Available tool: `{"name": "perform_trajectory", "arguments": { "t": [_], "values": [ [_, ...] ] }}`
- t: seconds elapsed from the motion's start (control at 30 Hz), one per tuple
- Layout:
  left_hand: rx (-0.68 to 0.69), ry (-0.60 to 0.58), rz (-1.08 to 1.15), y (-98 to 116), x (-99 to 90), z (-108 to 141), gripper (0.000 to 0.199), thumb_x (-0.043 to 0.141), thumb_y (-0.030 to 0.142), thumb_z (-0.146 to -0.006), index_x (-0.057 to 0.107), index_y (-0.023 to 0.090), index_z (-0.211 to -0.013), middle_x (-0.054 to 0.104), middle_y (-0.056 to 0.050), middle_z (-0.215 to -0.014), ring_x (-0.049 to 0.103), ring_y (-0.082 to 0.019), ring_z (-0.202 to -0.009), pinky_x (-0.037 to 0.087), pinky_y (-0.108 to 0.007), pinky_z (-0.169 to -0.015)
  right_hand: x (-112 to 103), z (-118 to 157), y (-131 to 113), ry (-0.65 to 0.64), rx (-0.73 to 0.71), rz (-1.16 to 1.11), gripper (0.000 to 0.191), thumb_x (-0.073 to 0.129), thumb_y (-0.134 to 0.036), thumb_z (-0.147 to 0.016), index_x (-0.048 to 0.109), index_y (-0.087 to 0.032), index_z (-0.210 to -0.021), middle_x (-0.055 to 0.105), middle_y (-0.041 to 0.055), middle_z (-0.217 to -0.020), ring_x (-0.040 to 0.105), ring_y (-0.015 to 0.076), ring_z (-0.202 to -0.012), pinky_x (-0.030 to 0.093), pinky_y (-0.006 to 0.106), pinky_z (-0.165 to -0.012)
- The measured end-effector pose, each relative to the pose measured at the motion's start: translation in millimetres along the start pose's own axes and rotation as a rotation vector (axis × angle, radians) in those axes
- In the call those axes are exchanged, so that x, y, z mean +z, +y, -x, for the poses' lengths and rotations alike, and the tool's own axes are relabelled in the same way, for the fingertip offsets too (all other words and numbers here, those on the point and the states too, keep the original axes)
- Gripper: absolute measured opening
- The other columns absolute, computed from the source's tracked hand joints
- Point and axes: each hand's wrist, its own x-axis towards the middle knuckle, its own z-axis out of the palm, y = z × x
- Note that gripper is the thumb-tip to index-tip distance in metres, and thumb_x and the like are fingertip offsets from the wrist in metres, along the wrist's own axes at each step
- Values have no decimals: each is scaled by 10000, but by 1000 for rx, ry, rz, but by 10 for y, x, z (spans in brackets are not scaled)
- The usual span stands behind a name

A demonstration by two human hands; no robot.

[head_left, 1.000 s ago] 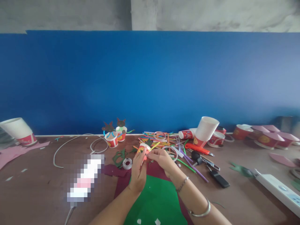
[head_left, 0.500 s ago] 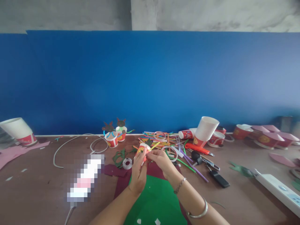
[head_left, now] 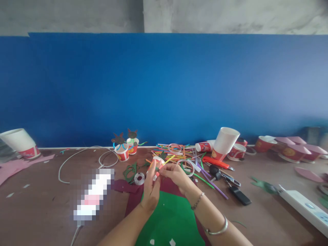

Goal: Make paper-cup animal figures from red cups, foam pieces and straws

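Observation:
Above the green sheet point(head_left: 169, 218), my left hand point(head_left: 151, 194) is closed around a red and white paper cup point(head_left: 159, 159), which is tilted. A yellow strip point(head_left: 169, 159) sticks out from the cup to the right, and a dark green shape point(head_left: 162, 155) shows at its rim. The thumb and fingers of my right hand point(head_left: 175, 176) are pinched at the cup's front, on a small dark green piece point(head_left: 157, 169). My fingers hide part of that piece and much of the cup's side.
Two cups with dark animal heads point(head_left: 122, 152) stand behind to the left. A tape roll point(head_left: 139, 178) lies near my left hand. Coloured strips point(head_left: 176, 150), a cutter point(head_left: 215, 162), keys point(head_left: 215, 172) and stacked cups point(head_left: 225, 143) lie to the right, with a power strip point(head_left: 304, 208) farther out.
The fingers of my left hand have shifted slightly on the cup. The small dark green piece now shows between my hands. My right hand has moved a little to the left.

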Motion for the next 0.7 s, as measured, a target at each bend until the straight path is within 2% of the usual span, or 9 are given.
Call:
{"name": "perform_trajectory", "arguments": {
  "t": [0.1, 0.17, 0.23, 0.4, 0.53, 0.7],
  "values": [
    [-55, 104, 6, 15, 8, -25, 390, 435, 299, -894, 412, 208, -1272, 551, -113, -1206, 494, -215, -1155, 419, -373, -936, -7, 16, -9, 4, -17, 47, 220, 684, -349, -641, 610, -144, -612, 613, 2, -581, 543, 127, -575, 406, 253, -603],
    [-43, 153, -57, 14, -2, -50, 237, 459, 300, -879, 518, 187, -1079, 586, -83, -1040, 557, -188, -987, 450, -332, -851, -14, 20, -4, 14, -27, 79, 208, 664, -339, -661, 607, -144, -618, 601, -2, -578, 531, 122, -568, 392, 246, -586],
    [13, 169, -129, 13, -18, -71, 143, 461, 288, -871, 546, 181, -913, 571, -61, -931, 554, -170, -885, 454, -309, -797, -21, 16, 4, 27, -36, 118, 198, 649, -331, -671, 605, -146, -617, 582, -8, -568, 505, 113, -550, 373, 237, -558],
    [121, 185, -287, 13, -40, -96, 104, 466, 247, -859, 542, 190, -817, 556, -63, -950, 523, -187, -944, 424, -322, -829, -50, -24, 14, 30, -68, 316, 200, 621, -322, -686, 607, -143, -596, 516, -29, -520, 417, 88, -502, 310, 221, -498],
    [153, 226, -403, 13, -44, -108, 117, 483, 232, -847, 543, 189, -756, 560, -58, -913, 517, -191, -908, 417, -325, -803, -78, -43, 0, 44, -123, 466, 257, 536, -318, -747, 613, -143, -575, 546, -5, -524, 455, 110, -509, 328, 235, -510],
    [162, 303, -469, -8, -64, -126, 161, 477, 231, -848, 540, 189, -706, 550, -61, -904, 514, -193, -899, 412, -324, -795, -46, 21, -63, 196, -215, 579, 166, 507, -270, -754, 631, -164, -722, 607, 10, -587, 512, 135, -543, 360, 238, -532]
  ]
}}
